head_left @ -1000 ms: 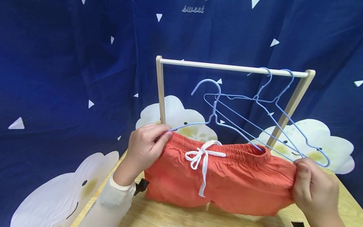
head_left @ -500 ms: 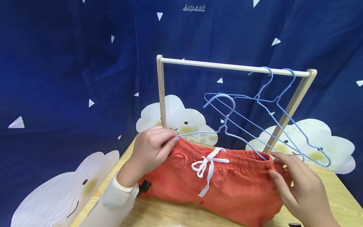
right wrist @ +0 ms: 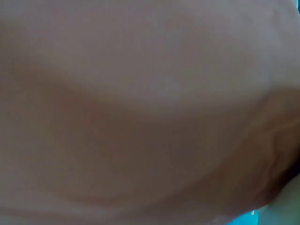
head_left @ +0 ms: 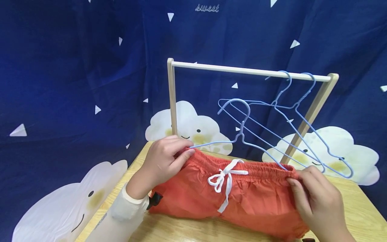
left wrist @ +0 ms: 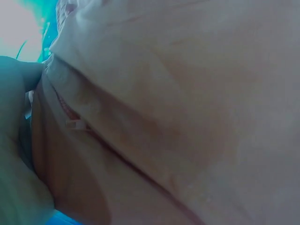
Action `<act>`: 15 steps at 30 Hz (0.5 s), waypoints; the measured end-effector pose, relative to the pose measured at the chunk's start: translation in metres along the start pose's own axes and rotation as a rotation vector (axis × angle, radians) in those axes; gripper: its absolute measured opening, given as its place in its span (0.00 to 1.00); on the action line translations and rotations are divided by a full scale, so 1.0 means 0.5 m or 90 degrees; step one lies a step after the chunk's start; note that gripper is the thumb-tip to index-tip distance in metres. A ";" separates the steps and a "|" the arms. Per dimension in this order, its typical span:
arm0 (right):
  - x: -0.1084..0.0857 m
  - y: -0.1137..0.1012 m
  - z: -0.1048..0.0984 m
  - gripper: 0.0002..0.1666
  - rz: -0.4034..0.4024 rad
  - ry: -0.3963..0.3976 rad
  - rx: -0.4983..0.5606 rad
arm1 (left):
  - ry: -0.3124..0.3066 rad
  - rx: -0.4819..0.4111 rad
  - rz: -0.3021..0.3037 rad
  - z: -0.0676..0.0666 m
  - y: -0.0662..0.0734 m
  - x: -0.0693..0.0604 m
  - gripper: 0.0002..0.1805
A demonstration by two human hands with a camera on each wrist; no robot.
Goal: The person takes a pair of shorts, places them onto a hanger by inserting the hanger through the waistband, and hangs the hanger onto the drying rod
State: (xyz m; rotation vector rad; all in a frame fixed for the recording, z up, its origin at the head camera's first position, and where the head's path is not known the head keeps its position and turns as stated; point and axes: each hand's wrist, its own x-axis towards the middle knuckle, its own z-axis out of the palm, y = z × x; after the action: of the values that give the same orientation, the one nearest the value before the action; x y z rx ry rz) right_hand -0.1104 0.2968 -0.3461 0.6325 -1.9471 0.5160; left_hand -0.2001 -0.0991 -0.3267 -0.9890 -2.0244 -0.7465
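Orange-red shorts (head_left: 242, 198) with a gathered waistband and a white drawstring bow (head_left: 222, 178) hang between both hands in the head view. A blue wire hanger (head_left: 211, 143) has its lower part inside the waistband, its hook standing above. My left hand (head_left: 163, 161) pinches the left end of the waistband, where the hanger's arm meets it. At the waistband's right end, my right hand (head_left: 320, 198) pinches the cloth between thumb and fingers. Shorts fabric (left wrist: 164, 93) fills most of the left wrist view, and blurred cloth (right wrist: 140, 103) covers nearly all of the right wrist view.
Behind the shorts stands a wooden rack (head_left: 173, 97) with a white rail (head_left: 229, 69). Two blue hangers (head_left: 282, 90) hang near the rail's right end. The wooden table (head_left: 181, 232) lies beneath, backed by a dark blue curtain (head_left: 75, 67) with cloud prints.
My right hand has let go of the shorts' right side, moved left and gripped the waistband's right end. The shorts and hanger have shifted slightly down and right with my left hand.
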 end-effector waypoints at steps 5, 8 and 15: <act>0.012 -0.011 -0.002 0.35 -0.008 0.037 0.014 | -0.024 0.008 -0.040 0.005 0.001 0.001 0.04; 0.014 -0.014 -0.004 0.35 -0.003 0.044 0.010 | -0.037 0.016 -0.071 0.009 0.000 0.002 0.06; 0.018 -0.019 -0.016 0.35 0.018 0.050 -0.017 | -0.066 0.019 -0.142 0.013 -0.007 0.004 0.16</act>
State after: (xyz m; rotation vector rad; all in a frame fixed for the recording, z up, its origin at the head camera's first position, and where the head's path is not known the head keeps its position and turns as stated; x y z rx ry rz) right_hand -0.1025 0.2923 -0.3337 0.5604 -1.8885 0.5235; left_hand -0.2062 -0.0953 -0.3296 -0.8075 -2.2558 -0.7927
